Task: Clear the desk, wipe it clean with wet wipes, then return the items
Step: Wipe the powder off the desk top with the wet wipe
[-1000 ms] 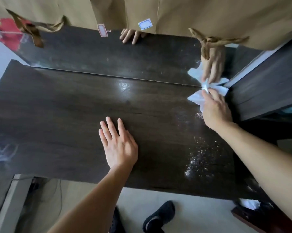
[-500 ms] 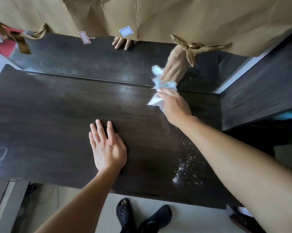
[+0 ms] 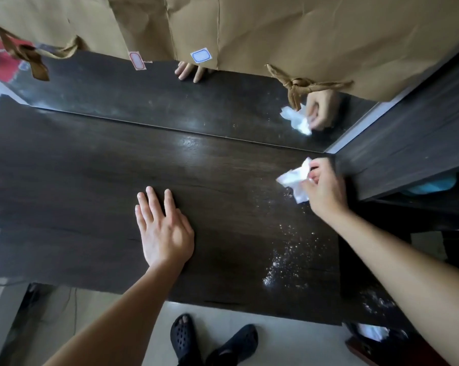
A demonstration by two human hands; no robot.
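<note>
Head view, wiping stage. Item one, wipe (image 3: 294,179): white, crumpled, pinched between the thumb and curled fingers (image 3: 313,178) of the right hand (image 3: 324,191). It sticks out to their left, at the far right corner of the table (image 3: 64,180), just in front of the mirror (image 3: 144,101). Change noted: half a second ago hand and wipe were further left along the mirror edge. They have swung back right, to about where they were a second ago, which is judged one back-and-forth stroke along the rear strip. Whether the wipe touches the wood now cannot be told. Item two, left hand (image 3: 165,231): flat on the table near the middle, fingers (image 3: 151,204) straight and slightly spread, holding nothing — unmoved through all three pictures. Item three, white specks (image 3: 289,260): scattered on the wood nearer the person than the wipe, apart from it and looking unchanged. Wiping is therefore judged unfinished — the front right patch remains, and the return of items is not yet due.
</note>
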